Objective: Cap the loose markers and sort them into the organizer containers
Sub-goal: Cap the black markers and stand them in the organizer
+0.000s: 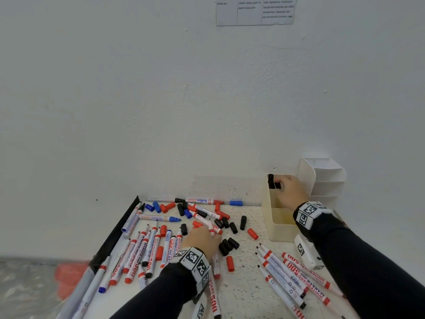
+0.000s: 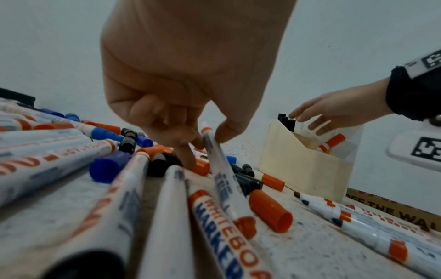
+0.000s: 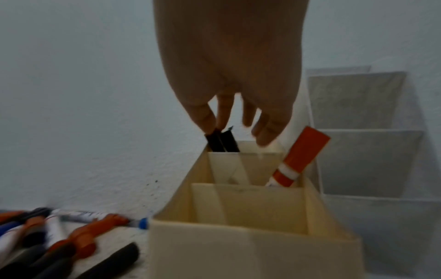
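Uncapped whiteboard markers [image 1: 147, 249] and loose red, black and blue caps [image 1: 228, 245] litter the table. My left hand [image 1: 212, 233] [image 2: 210, 139] is low over the pile. Its thumb and fingers pinch an uncapped red marker [image 2: 220, 169], and one fingertip touches a red cap [image 2: 201, 169]. My right hand [image 1: 279, 183] [image 3: 214, 124] is over the cream organizer [image 1: 276, 229] [image 3: 250, 245]. Its thumb and forefinger pinch the top of a capped black marker [image 3: 214, 141] standing in the rear left compartment. A red-capped marker [image 3: 300, 156] leans in the rear right compartment.
A white tiered organizer [image 1: 326, 178] [image 3: 369, 164] stands against the wall behind the cream one. More uncapped markers [image 1: 287, 277] lie at the front right. A black strip [image 1: 115, 233] edges the table's left side. A white tagged block [image 1: 305, 249] sits beside my right wrist.
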Available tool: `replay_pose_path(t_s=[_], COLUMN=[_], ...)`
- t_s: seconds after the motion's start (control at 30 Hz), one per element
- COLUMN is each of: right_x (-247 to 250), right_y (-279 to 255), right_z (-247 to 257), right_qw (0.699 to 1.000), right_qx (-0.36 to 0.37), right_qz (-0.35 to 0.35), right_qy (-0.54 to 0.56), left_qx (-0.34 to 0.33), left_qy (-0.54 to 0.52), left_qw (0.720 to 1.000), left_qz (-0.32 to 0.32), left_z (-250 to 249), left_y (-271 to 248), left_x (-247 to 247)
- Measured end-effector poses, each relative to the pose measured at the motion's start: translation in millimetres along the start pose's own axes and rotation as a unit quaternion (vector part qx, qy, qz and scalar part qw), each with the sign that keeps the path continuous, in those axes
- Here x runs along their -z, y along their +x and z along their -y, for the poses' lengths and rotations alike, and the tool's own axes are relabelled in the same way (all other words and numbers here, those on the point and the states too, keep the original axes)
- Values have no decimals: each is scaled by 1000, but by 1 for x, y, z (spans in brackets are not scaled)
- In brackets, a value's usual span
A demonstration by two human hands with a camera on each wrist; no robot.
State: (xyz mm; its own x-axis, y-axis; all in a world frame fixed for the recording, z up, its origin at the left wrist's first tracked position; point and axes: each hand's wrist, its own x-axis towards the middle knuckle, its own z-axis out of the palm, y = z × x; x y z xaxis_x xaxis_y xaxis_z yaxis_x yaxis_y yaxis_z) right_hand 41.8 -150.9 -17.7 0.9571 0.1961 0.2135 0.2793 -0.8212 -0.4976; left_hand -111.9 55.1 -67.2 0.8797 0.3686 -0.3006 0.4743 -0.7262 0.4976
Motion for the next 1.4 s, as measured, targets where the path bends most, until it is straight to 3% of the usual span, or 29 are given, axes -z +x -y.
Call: replay_pose_path(t_s=[0.07,0.13,0.23,0.33,0.43,0.57,0.8,1.0,1.17,1.4], right_x=[-3,-5,-12,-23,-46,-71,-65,-67,-63,-52], right_y=[-10,-25,-48,-72,-95,-114,-134,-157,-158,-174], right_z=[13,34,67,90,97,94,79,78,78,71], right_qw=[997,994,988,947,910,918,951,952,973,978], right_qx=[27,75,78,15,-8,7,6,28,58,79], right_qz=[-76,-71,122,319,393,347,300,292,223,123], right_qy=[-8,43,45,-37,-135,-191,-77,-85,20,147], left_qx=[-9,-17,-25,-31,-50,-69,-99,-97,-96,-122], left_qy=[-31,-61,-105,-118,-138,-197,-175,-157,-109,-88], left_qw=[999,995,987,982,977,966,970,977,987,987], left_qz=[-36,-78,-122,-146,-152,-150,-138,-105,-65,-65], left_z=[0,0,2,5,12,24,43,52,58,63], left_y=[-1,-4,-11,-18,-27,-42,-64,-77,-85,-93], left_x=[7,14,24,32,34,31,23,10,-4,-14])
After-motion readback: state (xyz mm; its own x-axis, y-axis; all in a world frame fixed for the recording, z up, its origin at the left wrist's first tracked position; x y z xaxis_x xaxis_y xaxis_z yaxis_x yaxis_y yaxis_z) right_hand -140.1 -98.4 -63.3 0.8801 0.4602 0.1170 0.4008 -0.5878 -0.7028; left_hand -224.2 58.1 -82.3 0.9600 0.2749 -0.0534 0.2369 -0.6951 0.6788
